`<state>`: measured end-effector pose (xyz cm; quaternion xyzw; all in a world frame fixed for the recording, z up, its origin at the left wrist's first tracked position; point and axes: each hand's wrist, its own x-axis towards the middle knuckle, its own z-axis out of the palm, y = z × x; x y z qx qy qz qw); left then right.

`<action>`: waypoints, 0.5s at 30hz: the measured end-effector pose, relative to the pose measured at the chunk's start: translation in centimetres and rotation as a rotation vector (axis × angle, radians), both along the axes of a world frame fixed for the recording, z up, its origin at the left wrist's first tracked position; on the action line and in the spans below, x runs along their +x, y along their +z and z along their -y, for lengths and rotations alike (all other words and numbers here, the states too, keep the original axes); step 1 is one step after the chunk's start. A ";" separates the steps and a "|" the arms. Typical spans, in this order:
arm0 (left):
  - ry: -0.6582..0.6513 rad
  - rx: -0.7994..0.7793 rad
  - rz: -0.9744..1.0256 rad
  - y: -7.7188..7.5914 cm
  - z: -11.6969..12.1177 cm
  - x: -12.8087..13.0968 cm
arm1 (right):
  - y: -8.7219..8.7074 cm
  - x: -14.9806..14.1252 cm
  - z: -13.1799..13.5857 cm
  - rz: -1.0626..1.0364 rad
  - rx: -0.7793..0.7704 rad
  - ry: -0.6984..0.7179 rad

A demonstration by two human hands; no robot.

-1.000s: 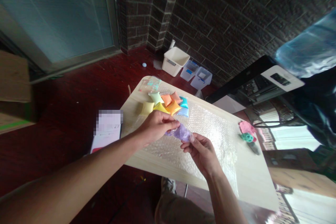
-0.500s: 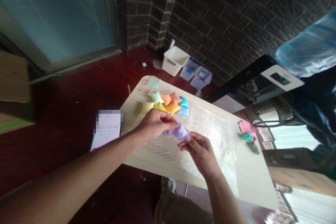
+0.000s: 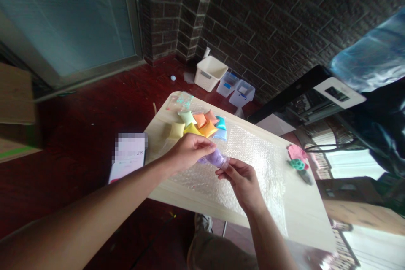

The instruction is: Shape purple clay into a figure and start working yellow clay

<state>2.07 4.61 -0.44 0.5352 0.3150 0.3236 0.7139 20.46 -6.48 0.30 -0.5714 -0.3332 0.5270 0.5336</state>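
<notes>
Between my two hands, above the table, is a small purple packet in clear plastic film, its filling soft-looking. My left hand pinches its left end with thumb and forefinger. At the lower right end, my right hand grips the film, the other fingers curled beneath. Just beyond my left hand lies a group of pillow-shaped colored packets: pale green, cream, yellow, orange and blue ones among them.
Bubble wrap covers much of the wooden table. Pink and green molded shapes sit by its right edge. A phone is at the left edge. Bins stand on the floor behind.
Both hands keep their hold on the purple packet, shifting only slightly. Its filling looks a little more rounded toward the right end. The other packets have not moved.
</notes>
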 end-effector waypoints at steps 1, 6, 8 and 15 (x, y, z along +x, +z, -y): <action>0.002 0.018 -0.015 0.0 0.0 -0.1 | 0.0 0.0 0.0 0.006 0.005 -0.002; 0.090 0.024 -0.083 0.4 -0.1 -0.4 | 0.0 -0.1 0.2 0.014 0.015 0.054; 0.105 -0.031 -0.076 0.6 0.0 -0.3 | 0.1 -0.2 0.3 -0.017 0.014 0.069; 0.023 -0.029 -0.025 0.8 0.2 -0.3 | 0.5 -0.4 0.0 -0.132 -0.003 0.039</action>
